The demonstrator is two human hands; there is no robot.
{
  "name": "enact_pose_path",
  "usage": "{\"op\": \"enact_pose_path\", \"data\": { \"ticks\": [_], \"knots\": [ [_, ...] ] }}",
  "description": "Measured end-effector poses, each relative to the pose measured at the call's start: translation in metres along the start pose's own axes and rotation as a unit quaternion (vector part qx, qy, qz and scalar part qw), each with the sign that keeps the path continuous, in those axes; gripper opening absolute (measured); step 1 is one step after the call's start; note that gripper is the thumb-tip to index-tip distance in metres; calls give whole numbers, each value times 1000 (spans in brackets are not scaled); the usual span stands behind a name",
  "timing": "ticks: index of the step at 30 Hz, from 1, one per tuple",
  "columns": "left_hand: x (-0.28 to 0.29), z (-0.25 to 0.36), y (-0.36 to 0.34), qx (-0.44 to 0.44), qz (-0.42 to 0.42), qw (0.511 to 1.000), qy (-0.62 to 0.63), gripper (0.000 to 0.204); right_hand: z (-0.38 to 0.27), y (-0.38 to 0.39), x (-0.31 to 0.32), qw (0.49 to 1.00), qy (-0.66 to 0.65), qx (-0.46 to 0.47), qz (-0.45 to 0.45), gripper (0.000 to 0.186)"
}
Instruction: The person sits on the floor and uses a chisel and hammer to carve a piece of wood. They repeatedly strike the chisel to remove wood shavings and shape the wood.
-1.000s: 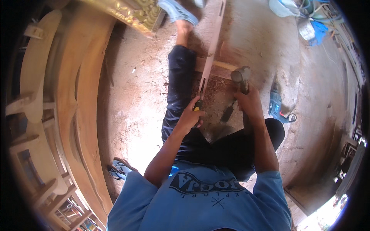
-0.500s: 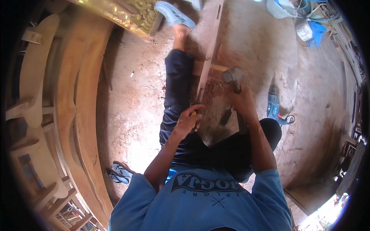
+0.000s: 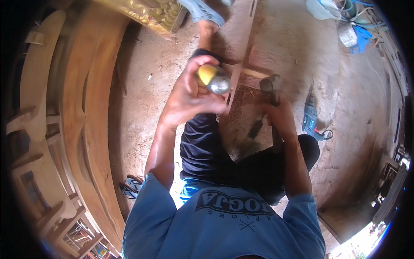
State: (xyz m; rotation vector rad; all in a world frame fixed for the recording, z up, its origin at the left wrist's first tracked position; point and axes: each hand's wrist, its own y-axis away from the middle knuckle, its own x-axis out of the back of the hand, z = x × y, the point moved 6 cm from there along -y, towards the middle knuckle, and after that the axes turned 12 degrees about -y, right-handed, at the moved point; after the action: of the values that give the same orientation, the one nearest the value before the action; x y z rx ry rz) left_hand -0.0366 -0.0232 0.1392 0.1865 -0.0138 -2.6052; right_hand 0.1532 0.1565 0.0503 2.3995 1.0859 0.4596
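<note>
Left hand [image 3: 185, 100]: raised over the outstretched left leg, fingers closed around a yellow-and-black tool handle [image 3: 208, 74]. The handle's rounded metal cap faces upward; its other end is hidden behind the hand.

Right hand [image 3: 281, 117]: closed around the shaft of a hammer [image 3: 269, 84], gripping just below the head. The shaft runs back toward the bent right knee. The head is near the right end of a wooden crosspiece [image 3: 253, 79] on the floor [image 3: 284, 43].

A slotted wooden strip [image 3: 242, 43] runs from the floor's far edge toward the person, beside the left leg and across the crosspiece. Its near slot is just beside the left hand's fingers. Between the legs lies a dark, narrow object [image 3: 255, 128], possibly another hand tool; shadow and blur obscure its form.

On the floor's right side lies a blue power drill [image 3: 309, 118], its bit pointing away. A white bucket [image 3: 322, 8] and a blue bag [image 3: 361, 39] occupy the far right corner. Long boards [image 3: 73, 86] line the left edge, with sandals [image 3: 133, 186] near them. A gilded carving [image 3: 157, 15] stands at the far left.
</note>
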Motion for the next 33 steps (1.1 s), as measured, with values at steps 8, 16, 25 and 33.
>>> {"op": "enact_pose_path", "data": {
  "ticks": [8,16,25,33],
  "knots": [
    [6,22,-33,-69,128,906,-398,35,0,-4,4,999,28,-38,-4,12],
    [22,-92,-55,41,208,975,66,22,20,-19,6,997,16,-74,8,13],
    [10,-150,-46,74,178,977,88,18,21,-20,-2,996,26,-84,-20,12],
    [4,-154,-42,95,113,989,10,21,-12,0,8,999,0,-44,-1,13]
  ]
}}
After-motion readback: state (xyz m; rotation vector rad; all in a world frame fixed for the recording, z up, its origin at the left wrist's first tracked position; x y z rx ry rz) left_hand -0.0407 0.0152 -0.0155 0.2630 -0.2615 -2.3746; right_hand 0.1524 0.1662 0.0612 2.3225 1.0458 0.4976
